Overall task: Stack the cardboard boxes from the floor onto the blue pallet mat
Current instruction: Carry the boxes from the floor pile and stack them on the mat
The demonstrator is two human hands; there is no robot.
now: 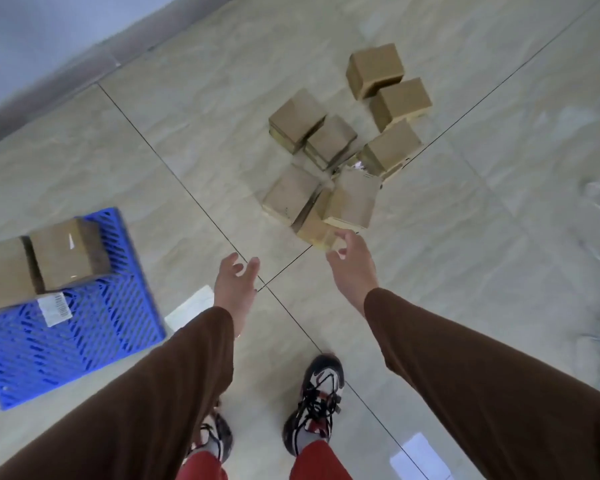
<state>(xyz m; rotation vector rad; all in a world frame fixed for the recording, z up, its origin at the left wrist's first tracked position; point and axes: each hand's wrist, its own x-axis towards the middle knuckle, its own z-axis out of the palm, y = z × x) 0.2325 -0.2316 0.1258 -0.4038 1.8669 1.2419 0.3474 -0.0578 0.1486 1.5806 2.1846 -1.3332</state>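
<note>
Eight plain brown cardboard boxes lie loose on the floor, well apart from the blue pallet mat [94, 341] and to its right. Nearest the mat sits a flat box [291, 194], with a tilted box [352, 200] leaning over a low box [314, 230] just beside it. Farther off lie a touching pair [297, 119] and three more boxes [392, 98] beyond. On the mat's far left part stand two boxes [66, 252] side by side, touching
</note>
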